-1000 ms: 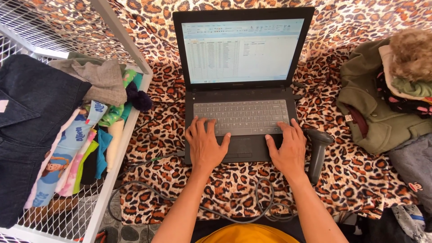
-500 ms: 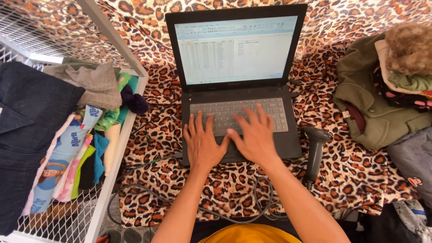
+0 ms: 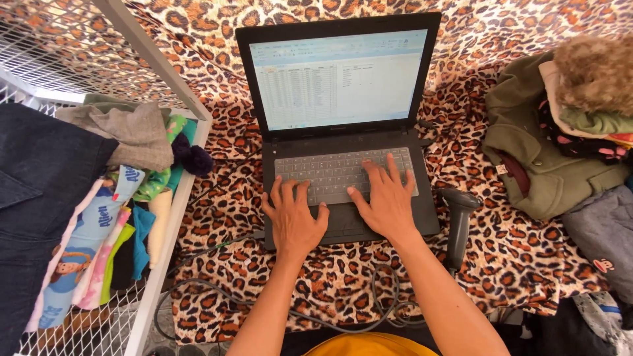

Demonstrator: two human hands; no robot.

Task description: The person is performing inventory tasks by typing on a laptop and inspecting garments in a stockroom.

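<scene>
- Head view, far left: a white wire basket (image 3: 173,198) holds folded clothes, with dark denim (image 3: 39,198) on top.
- Left hand (image 3: 293,221) lies flat on the laptop (image 3: 343,132), its fingers (image 3: 285,191) slightly spread and their tips on the keyboard's left side, holding nothing.
- Right hand (image 3: 388,201) rests on the keyboard's middle, fingers (image 3: 379,173) fanned over the keys, gripping nothing.
- Laptop sits open on the leopard-print table (image 3: 501,264), its screen lit.
- Grey barcode scanner (image 3: 458,221) lies just beside the laptop's right edge.
- Olive jacket (image 3: 534,158) is heaped at far right.

Spreadsheet text on laptop screen (image 3: 336,79) too small; denim garment (image 3: 39,191) cut off left.
</scene>
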